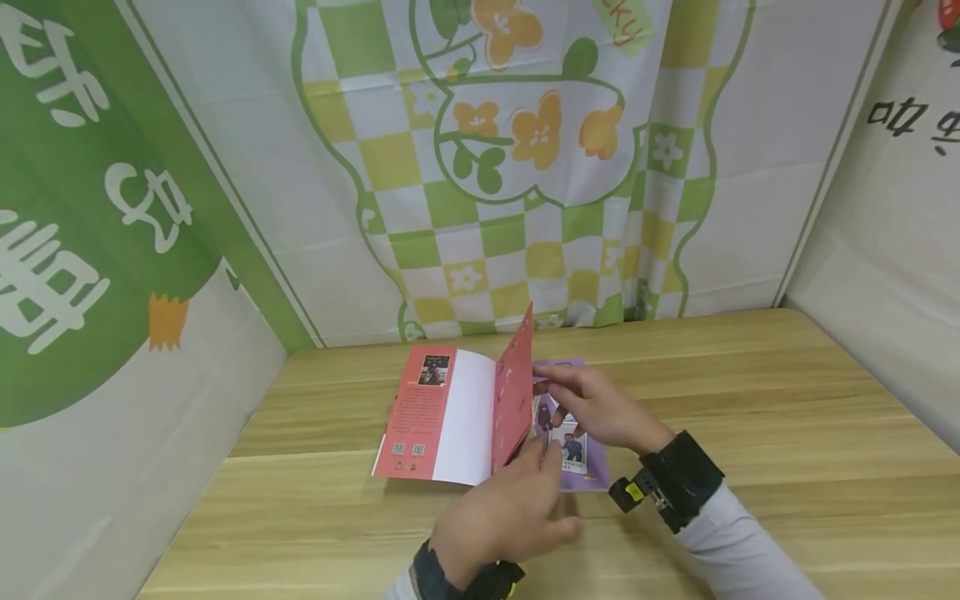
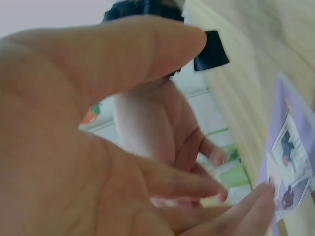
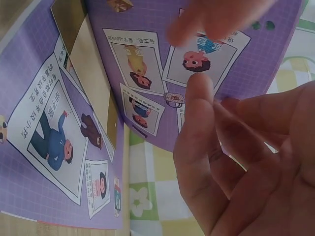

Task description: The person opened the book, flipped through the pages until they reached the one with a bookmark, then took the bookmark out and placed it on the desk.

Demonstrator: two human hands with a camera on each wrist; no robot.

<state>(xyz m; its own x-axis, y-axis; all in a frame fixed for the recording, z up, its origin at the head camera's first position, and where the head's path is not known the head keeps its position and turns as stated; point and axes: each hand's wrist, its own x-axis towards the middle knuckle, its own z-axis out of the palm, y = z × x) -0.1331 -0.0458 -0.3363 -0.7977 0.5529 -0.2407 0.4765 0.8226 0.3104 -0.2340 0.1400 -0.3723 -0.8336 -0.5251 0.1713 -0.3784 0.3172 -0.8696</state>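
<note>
A booklet lies spread on the wooden table, its left side red and white. One red leaf stands upright near the middle; its other face, purple with cartoon cards, shows in the right wrist view. To its right lies a purple page with similar pictures. My left hand is at the leaf's lower edge, fingers extended over the purple page. My right hand reaches in from the right, fingers loosely bent beside the standing leaf and holding nothing.
The wooden table extends around the booklet. A checked, flower-print cloth hangs behind its back edge. Printed sheets stand at both sides. Each wrist wears a black strap with a small camera.
</note>
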